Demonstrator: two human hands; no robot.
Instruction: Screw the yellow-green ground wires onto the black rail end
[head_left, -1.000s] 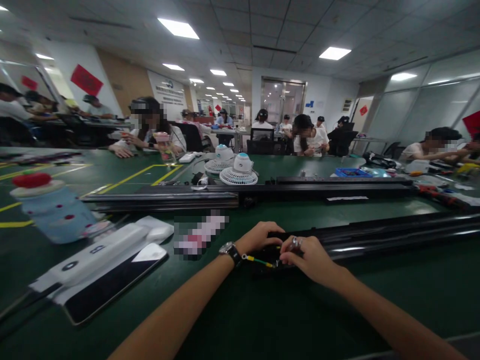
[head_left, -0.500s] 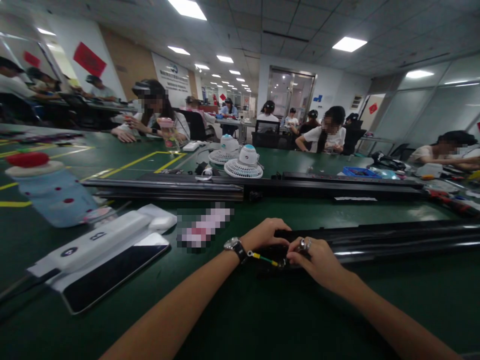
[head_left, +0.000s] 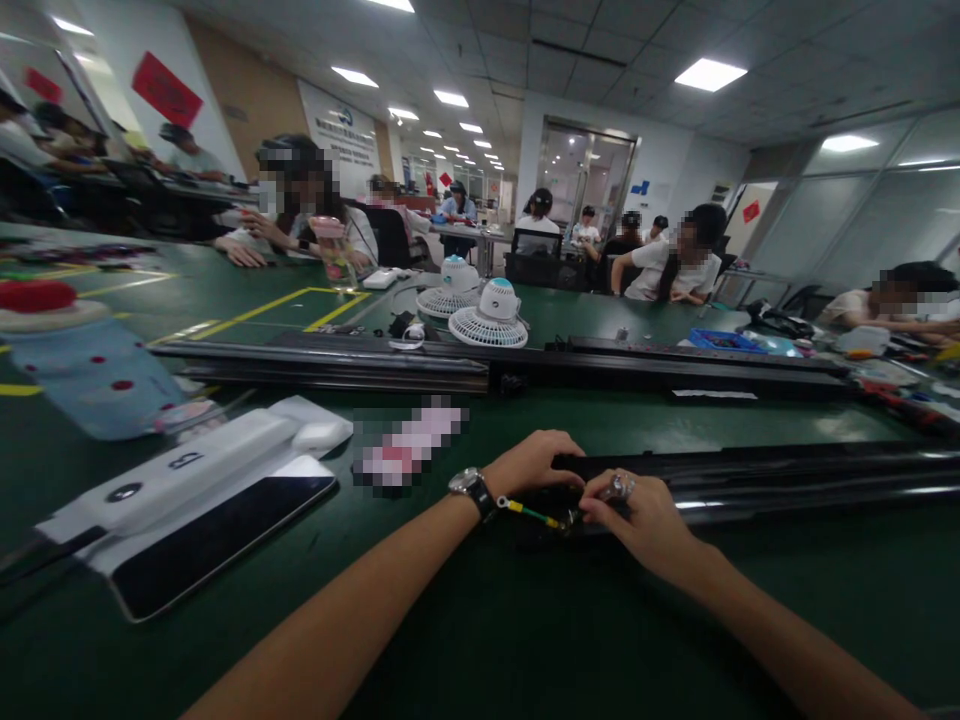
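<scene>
A long black rail lies on the green table in front of me, its left end between my hands. My left hand, with a watch on the wrist, is curled over that end and grips it, its fingertips hidden behind the rail. Thumb and fingers of my right hand, which wears rings, pinch together at the near side of the same end. What they hold is too small and dark to make out. A short green-and-yellow wire with a ring terminal sticks out leftward from there, below my left wrist.
More black rails lie across the table further back. Two white fans stand behind them. To the left are a phone, a white device and a light-blue bottle. A blue tray sits back right. Several people work around.
My view has shifted slightly. Both hands stay at the rail end, the right hand still pinching beside the wire with only a slight movement of its fingers.
</scene>
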